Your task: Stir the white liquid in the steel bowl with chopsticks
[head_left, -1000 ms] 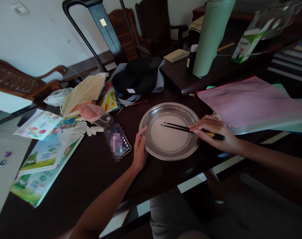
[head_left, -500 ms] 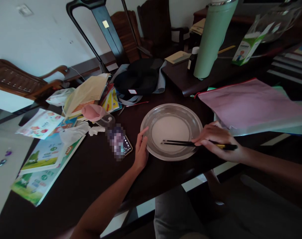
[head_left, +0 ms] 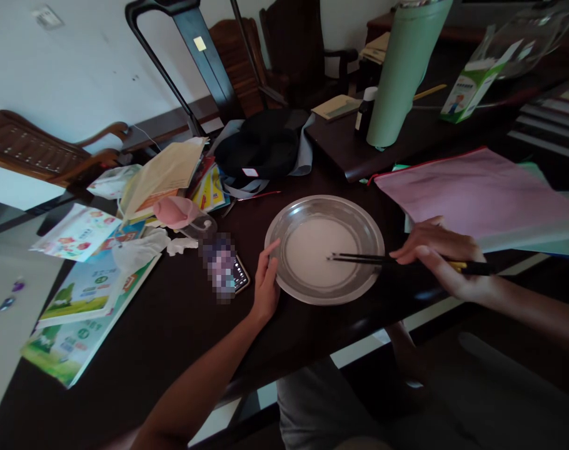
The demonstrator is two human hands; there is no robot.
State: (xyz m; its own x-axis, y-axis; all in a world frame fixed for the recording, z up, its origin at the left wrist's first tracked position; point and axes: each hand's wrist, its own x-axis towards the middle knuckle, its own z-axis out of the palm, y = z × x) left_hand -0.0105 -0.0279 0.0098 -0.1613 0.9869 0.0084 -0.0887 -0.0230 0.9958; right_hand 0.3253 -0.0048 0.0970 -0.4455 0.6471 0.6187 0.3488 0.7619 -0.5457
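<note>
A round metal plate (head_left: 284,232) with a pale, bare middle lies on the dark wooden table (head_left: 181,331). My left hand (head_left: 264,281) rests against the plate's left rim, fingers stretched out, holding nothing. My right hand (head_left: 441,256) is to the right of the plate, closed on a pair of black chopsticks (head_left: 359,258). The chopsticks lie nearly level, and their tips reach over the right half of the plate.
A phone (head_left: 223,270) lies just left of my left hand. Picture books (head_left: 85,294), papers and a pink cup (head_left: 177,212) crowd the left. A pink zip folder (head_left: 472,190) lies right of the plate, a tall green bottle (head_left: 399,75) behind. Wooden chairs stand beyond the table.
My right hand has drawn the chopsticks to the right, so their tips have gone from the plate's middle to its right half. My left hand has stayed at the rim.
</note>
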